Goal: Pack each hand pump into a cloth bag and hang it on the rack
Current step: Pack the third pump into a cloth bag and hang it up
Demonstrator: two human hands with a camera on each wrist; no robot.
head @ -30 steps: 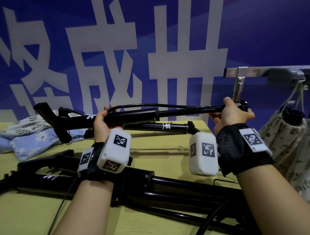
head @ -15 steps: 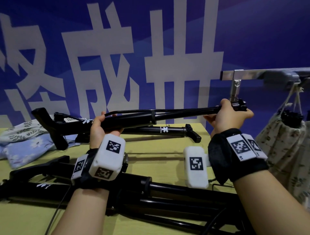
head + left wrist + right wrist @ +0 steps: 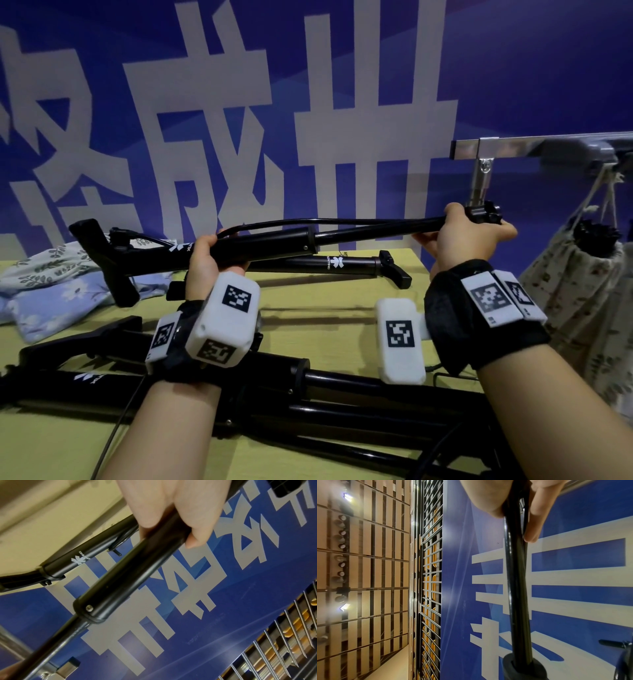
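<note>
Above the worktop (image 3: 342, 301): one hand pump (image 3: 260, 245) held level in the air, foot end to the left, piston rod drawn out to the right.
Left hand (image 3: 209, 263): fingers (image 3: 197, 520) wrapped round the thick barrel from below, grasping it firmly.
Right hand (image 3: 462, 236): fingers (image 3: 537, 513) curled round the thin rod and the hose, just beside the handle end.
Rack (image 3: 534, 147): metal bar at the right edge; one filled cloth bag (image 3: 579, 274) hangs from it by its cord, something dark showing at the gathered mouth. That looks like one pump packed and hung.
Spare bags (image 3: 51, 284): floral cloth lying flat at the back left of the worktop, apparently empty; count not clear.
Second pump (image 3: 346, 265): lies on the worktop behind the held one, not bagged.
Near pumps (image 3: 308, 394): several black barrels and rods across the front edge, overlapping; number cannot be told.
Progress: early, by my reading. One bag up, the rest still loose.
Left to do: the held pump likely needs its rod pushed in, then bagging, cinching, hanging; same again for each pump on the worktop.
</note>
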